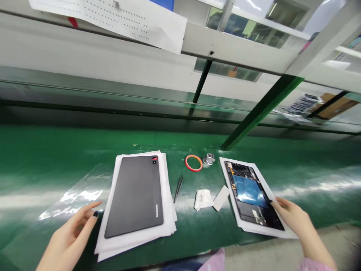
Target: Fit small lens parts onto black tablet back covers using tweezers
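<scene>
Head view: shows one grey tablet back [137,195] left, one opened tablet [249,192] right, both laid on white sheets [169,210], likely against scratches. Keeps one red tape roll [193,169] and one pair of tweezers [178,188] between, probably for reach. Has left hand [69,235] parted, empty; right hand [295,218] at opened tablet's edge, pinch unclear.

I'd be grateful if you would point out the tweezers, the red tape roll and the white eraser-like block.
Tweezers [178,189]: head view, mid-length.
Red tape roll [187,164]: head view, left side of its ring.
White block [221,198]: head view, middle.
</scene>
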The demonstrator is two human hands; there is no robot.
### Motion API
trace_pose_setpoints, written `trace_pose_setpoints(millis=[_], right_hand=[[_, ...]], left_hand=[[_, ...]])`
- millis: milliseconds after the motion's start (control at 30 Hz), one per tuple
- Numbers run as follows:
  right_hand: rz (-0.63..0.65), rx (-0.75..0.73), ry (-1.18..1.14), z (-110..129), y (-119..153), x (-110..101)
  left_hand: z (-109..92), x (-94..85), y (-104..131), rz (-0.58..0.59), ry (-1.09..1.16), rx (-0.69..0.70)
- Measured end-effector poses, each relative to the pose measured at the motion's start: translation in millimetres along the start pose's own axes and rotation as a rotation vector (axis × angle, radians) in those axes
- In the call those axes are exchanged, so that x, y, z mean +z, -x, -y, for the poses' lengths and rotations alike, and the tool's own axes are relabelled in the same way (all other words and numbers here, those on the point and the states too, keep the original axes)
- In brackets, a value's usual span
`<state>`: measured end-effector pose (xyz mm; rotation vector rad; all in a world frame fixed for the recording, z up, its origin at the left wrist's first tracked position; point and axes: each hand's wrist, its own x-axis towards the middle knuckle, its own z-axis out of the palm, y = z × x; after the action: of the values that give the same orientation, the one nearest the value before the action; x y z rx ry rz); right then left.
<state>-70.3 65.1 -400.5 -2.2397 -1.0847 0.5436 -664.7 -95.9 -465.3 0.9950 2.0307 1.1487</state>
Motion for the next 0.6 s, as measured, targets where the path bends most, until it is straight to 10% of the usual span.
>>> trace_pose_setpoints(millis=[200, 467, 600], right_hand=[[-0.131, -0.254, 0.004, 38.7, 55.3, 35.9], [0.585, -0.502, -0.363, 71.0, 203.9, 176.4], [0.616, -0.547, -0.444, 74.4, 228.5, 220.2]], left_hand=[[-14.2, 19.8, -2.4, 0.069, -0.034, 0.077], [-25.1, 32.5, -4.7, 0.073, -0.014, 0.172], [-18.9, 21.4, -3.1, -0.02, 0.089, 0.16]])
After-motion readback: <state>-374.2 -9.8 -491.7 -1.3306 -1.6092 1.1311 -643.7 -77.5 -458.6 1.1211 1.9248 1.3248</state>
